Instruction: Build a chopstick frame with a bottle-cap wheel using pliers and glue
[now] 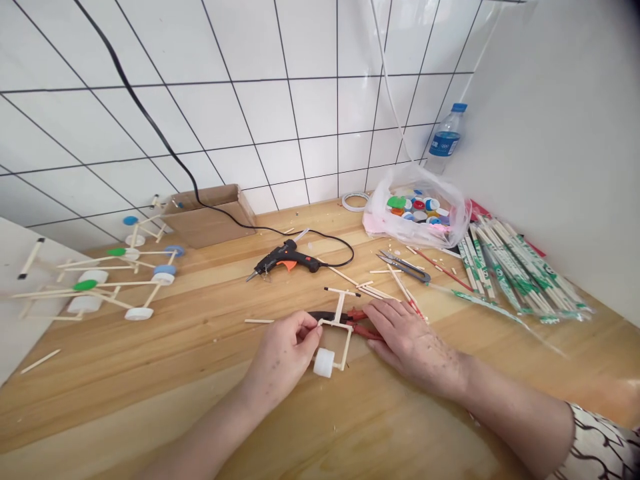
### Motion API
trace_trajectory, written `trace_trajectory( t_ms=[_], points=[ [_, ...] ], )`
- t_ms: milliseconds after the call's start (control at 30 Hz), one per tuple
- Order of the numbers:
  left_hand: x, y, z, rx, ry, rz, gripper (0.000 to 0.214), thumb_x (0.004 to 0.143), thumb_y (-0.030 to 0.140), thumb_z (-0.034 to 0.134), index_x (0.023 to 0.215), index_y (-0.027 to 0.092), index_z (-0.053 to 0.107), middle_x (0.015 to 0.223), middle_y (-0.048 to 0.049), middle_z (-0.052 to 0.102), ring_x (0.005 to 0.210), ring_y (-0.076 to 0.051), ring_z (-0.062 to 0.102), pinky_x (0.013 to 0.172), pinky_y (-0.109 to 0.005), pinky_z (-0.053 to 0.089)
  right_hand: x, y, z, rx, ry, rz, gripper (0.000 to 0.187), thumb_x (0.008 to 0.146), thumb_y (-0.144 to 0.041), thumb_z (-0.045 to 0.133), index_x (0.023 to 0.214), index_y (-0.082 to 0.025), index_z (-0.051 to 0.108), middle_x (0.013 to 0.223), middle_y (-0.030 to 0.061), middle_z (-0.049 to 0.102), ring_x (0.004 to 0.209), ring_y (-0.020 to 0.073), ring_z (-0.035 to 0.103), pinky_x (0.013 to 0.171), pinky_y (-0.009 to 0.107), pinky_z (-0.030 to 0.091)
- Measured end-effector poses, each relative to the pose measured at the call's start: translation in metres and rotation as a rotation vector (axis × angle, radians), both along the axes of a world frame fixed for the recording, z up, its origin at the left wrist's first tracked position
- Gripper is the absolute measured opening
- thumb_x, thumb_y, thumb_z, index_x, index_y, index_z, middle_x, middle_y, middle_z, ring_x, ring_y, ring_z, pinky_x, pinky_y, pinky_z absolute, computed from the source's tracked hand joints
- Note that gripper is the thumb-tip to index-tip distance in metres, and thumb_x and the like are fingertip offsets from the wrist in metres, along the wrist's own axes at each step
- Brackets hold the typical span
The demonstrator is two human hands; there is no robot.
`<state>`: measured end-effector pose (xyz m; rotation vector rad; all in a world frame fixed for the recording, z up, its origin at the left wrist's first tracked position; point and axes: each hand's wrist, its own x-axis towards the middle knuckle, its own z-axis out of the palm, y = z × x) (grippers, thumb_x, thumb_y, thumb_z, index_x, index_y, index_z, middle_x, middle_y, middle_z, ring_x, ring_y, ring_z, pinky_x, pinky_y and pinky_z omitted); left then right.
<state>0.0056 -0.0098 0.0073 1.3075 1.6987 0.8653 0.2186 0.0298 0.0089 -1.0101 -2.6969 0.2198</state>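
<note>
View: head camera, looking forward and down at a wooden bench (125, 400).
Left hand (283, 350): clenched, fingers closed on one corner of the stick frame (340, 308).
Right hand (415, 347): fingers lying over the red handles of the pliers (365, 325); firmness of grip cannot be told.
Stick frame: held on the bench between both hands, in front of and right of the glue gun (285, 260).
Cap wheel (324, 363): white, at the frame's near end, just beside the left hand.
Pliers: black and red, partly hidden beneath the frame, in front of and right of the glue gun.
Stick carts (100, 287): several, with white, blue and green cap wheels, well left of the glue gun.
Cardboard box (207, 217): behind and left of the glue gun.
Scissors (404, 267): right of the glue gun.
Cap bag (417, 213): clear plastic, filled with bottle caps, behind and right of the glue gun.
Chopstick bundles (520, 267): in green-printed wrappers, far right of the glue gun.
Water bottle (447, 137): behind the cap bag, far right of the glue gun.
</note>
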Motion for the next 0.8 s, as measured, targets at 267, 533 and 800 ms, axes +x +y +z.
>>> trace_trajectory(
  t_ms=[267,533,800],
  points=[
    [-0.0032,0.0019,0.0011,0.048,0.115,0.006,0.013,0.072,0.027,0.059,0.061,0.02,0.06,0.047,0.003,0.053,0.045,-0.013,0.044,0.048,-0.023,0.029,0.0019,-0.0011,0.0027,-0.009,-0.011,0.01,0.03,0.084,-0.015,0.05,0.114,-0.012,0.053,0.111,0.0165,0.062,0.104,0.0296,0.057,0.084,0.047,0.05],
    [-0.0037,0.0015,0.0003,0.06,0.191,-0.046,0.013,0.075,0.027,0.055,0.064,0.02,0.058,0.048,0.0033,0.052,0.045,-0.013,0.045,0.048,-0.024,0.03,0.0033,-0.0015,0.0015,0.008,-0.034,-0.001,0.032,0.082,-0.014,0.051,0.114,-0.012,0.054,0.112,0.0156,0.062,0.103,0.0296,0.057,0.084,0.046,0.05],
    [-0.0059,0.0,0.0019,0.02,0.354,-0.124,0.012,0.08,0.026,0.047,0.073,0.02,0.055,0.053,0.0029,0.055,0.049,-0.014,0.048,0.051,-0.024,0.033,0.005,-0.0018,0.0004,0.039,0.031,0.025,0.033,0.08,-0.013,0.054,0.113,-0.01,0.055,0.11,0.0152,0.063,0.1,0.0292,0.059,0.083,0.046,0.052]
  ],
)
